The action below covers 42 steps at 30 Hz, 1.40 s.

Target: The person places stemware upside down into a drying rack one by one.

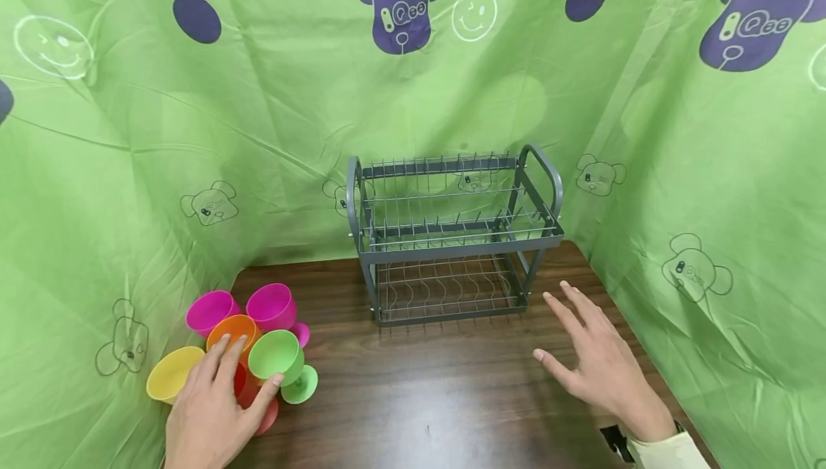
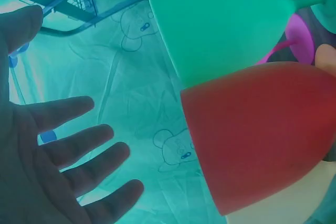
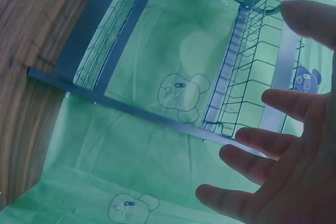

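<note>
Nearest the head camera, at the bottom left, the left hand (image 1: 209, 401) lies with fingers spread and straight over a cluster of coloured plastic goblets at the left front of the wooden table (image 1: 439, 390): its fingertips rest on the orange goblet (image 1: 234, 331), its thumb touches the bowl of the green goblet (image 1: 276, 356), and the red goblet (image 1: 248, 386) lies largely hidden beneath the palm; no finger is curled round any of them. Just left of the hand lies the yellow goblet (image 1: 171, 373); behind the cluster stand two pink goblets (image 1: 241, 308), side by side. In the left wrist view the green and red bowls lie on their sides, apart from the open palm. Across the table, the right hand (image 1: 596, 358) is released, fingers extended and splayed, holding nothing, near the front right corner of the grey two-tier dish rack (image 1: 452, 239). Green printed cloth (image 1: 129, 153) encloses the table behind and on both sides.
</note>
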Each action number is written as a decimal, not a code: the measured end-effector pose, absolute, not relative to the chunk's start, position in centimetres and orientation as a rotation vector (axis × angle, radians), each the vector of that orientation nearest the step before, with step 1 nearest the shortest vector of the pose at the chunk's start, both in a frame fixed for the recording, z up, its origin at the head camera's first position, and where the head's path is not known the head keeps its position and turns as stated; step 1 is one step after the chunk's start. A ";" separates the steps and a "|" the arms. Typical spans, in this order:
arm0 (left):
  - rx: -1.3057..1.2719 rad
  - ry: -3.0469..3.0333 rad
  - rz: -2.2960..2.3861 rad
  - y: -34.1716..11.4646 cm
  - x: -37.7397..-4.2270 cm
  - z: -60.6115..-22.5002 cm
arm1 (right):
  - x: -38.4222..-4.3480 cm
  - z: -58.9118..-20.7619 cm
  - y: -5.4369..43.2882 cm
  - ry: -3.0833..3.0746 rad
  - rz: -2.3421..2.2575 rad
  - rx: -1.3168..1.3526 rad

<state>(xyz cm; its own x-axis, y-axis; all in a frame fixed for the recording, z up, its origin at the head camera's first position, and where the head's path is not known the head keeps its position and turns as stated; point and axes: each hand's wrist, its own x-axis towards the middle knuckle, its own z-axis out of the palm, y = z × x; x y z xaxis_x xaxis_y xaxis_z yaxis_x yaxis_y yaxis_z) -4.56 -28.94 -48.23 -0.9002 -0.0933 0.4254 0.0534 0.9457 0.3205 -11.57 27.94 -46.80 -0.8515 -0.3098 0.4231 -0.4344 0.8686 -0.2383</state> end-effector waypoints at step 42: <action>0.759 -1.852 -0.932 -27.1 -1.9 -54.6 | -10.8 -52.0 21.4 -2.529 1.025 0.573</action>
